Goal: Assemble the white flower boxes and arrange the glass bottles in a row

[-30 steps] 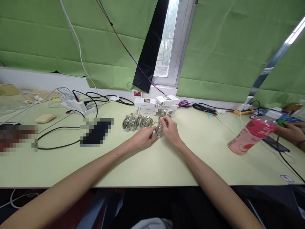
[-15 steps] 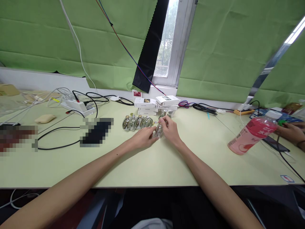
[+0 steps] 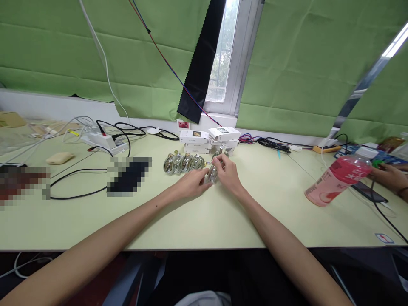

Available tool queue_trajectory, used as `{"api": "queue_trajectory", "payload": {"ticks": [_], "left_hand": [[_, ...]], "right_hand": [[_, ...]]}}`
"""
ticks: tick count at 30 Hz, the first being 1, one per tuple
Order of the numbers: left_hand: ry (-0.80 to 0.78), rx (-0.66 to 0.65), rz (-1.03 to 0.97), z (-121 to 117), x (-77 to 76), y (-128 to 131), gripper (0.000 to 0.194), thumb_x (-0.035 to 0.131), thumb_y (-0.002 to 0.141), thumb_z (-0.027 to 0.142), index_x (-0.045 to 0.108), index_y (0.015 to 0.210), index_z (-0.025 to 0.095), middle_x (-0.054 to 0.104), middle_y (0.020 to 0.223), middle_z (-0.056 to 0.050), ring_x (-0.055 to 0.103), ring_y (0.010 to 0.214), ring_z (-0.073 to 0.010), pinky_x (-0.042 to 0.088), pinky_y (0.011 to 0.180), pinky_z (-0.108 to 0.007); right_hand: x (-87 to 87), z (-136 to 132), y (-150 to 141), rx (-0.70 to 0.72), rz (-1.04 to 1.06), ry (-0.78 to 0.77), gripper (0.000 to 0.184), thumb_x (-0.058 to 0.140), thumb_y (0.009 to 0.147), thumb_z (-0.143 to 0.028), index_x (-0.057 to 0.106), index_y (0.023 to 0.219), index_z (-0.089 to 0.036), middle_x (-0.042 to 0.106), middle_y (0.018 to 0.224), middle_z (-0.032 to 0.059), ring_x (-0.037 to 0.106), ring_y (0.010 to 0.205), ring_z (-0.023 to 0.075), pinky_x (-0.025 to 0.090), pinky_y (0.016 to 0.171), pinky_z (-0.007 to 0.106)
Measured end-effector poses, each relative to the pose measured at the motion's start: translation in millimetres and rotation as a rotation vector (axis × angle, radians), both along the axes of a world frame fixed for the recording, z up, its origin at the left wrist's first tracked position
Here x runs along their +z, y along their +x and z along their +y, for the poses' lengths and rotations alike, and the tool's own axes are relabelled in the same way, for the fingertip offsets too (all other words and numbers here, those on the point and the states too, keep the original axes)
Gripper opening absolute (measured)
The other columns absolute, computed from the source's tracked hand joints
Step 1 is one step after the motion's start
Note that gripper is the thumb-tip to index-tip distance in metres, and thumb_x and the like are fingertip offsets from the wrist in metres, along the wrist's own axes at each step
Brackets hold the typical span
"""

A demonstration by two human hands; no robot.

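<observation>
Between my two hands a round, shiny, clear-wrapped item (image 3: 213, 173) is held upright near the table surface. My left hand (image 3: 192, 182) has its thumb and fingers closed at the item's lower left side. The thumb and fingers of my right hand (image 3: 227, 170) pinch its upper right edge. Just left of it stands a row of similar round wrapped items (image 3: 182, 163) with gold-coloured knobs on top. A silvery top (image 3: 221, 148) shows behind my right fingers; what it belongs to is mostly hidden.
Small white boxes (image 3: 195, 137) are stacked behind the row. A pink drink bottle (image 3: 338, 180) leans on the right, near another person's hand (image 3: 390, 174). On the left lie a dark blurred-out object (image 3: 129, 177), a beige case (image 3: 60, 158) and a power strip (image 3: 105, 142) with cables.
Almost nothing differs. Both my hands stay on the same wrapped item, and the row beside them has not moved.
</observation>
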State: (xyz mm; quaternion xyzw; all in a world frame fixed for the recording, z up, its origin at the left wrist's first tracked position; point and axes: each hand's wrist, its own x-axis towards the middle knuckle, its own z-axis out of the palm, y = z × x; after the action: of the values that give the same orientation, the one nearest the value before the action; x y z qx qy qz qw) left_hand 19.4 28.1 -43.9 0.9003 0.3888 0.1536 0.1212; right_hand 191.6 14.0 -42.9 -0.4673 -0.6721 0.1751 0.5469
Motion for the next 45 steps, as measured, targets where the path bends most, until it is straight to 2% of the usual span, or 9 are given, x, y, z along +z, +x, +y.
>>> {"api": "queue_trajectory", "payload": {"ticks": [14,25,34,45], "left_hand": [[0.0,0.002,0.002,-0.1,0.3,-0.6,0.023,0.055,0.09,0.042,0.056,0.1,0.021,0.068,0.078,-0.003,0.061,0.067,-0.0216,0.035,0.057,-0.03],[-0.009,0.008,-0.01,-0.1,0.0,0.0,0.024,0.055,0.09,0.045,0.056,0.097,0.021,0.068,0.078,-0.003,0.062,0.067,-0.0213,0.036,0.057,-0.031],[0.002,0.0,-0.004,0.0,-0.3,-0.6,0.022,0.054,0.091,0.043,0.055,0.097,0.021,0.069,0.08,-0.004,0.061,0.067,-0.0213,0.034,0.057,-0.03],[0.01,-0.004,-0.008,-0.7,-0.1,-0.4,0.021,0.054,0.091,0.042,0.054,0.097,0.021,0.069,0.08,-0.003,0.061,0.067,-0.0208,0.034,0.057,-0.03]], "right_hand": [[-1.9,1.7,0.0,-0.004,-0.04,0.017,0.019,0.05,0.094,-0.038,0.056,0.086,-0.023,0.064,0.085,0.0008,0.053,0.062,0.0143,0.044,0.065,0.029],[-2.2,1.7,0.6,0.006,-0.034,0.015,0.027,0.04,0.099,-0.039,0.057,0.086,-0.023,0.068,0.087,0.0024,0.061,0.078,0.018,0.045,0.074,0.03],[-2.6,2.5,0.7,0.005,-0.01,0.019,0.025,0.045,0.097,-0.039,0.058,0.084,-0.023,0.068,0.084,0.0013,0.057,0.067,0.0162,0.044,0.068,0.029],[-2.0,1.4,0.2,0.007,0.005,0.015,0.026,0.044,0.098,-0.039,0.058,0.084,-0.022,0.067,0.084,0.0014,0.058,0.069,0.0163,0.043,0.067,0.028]]}}
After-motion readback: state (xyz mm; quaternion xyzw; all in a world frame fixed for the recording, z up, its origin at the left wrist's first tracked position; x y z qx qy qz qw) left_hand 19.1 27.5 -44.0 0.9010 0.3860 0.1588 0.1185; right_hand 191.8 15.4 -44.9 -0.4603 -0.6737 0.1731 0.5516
